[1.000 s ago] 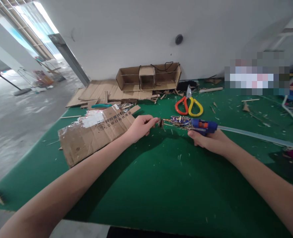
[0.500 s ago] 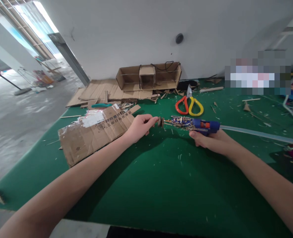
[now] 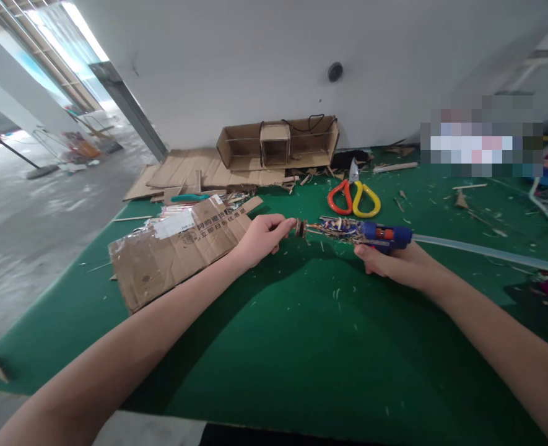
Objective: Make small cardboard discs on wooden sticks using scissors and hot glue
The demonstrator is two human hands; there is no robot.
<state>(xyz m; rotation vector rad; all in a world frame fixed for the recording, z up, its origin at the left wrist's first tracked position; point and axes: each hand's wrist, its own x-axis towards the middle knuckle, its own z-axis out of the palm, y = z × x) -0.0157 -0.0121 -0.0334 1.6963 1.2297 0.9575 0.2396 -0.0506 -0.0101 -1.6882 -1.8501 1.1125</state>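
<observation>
Left hand [image 3: 262,237]: fingers pinched on a small brown piece [image 3: 300,228], held just above the green surface [image 3: 301,347]
Right hand [image 3: 397,263]: wrapped round a blue glue gun [image 3: 373,233]; nozzle at the piece, at 9 o'clock from the gun
Change: gun has edged slightly right over the last second; piece and nozzle stay together, so gluing seems ongoing
Nearby: scissors [image 3: 353,198] at 12 o'clock; flat cardboard [image 3: 176,248] at 9 o'clock

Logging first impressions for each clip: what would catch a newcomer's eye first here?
At the middle of the green table, the right hand grips a blue glue gun whose nozzle meets a small brown piece pinched by the left hand. Just behind lie scissors with red and yellow handles. A flattened cardboard sheet lies to the left, and an open cardboard box stands by the wall.
</observation>
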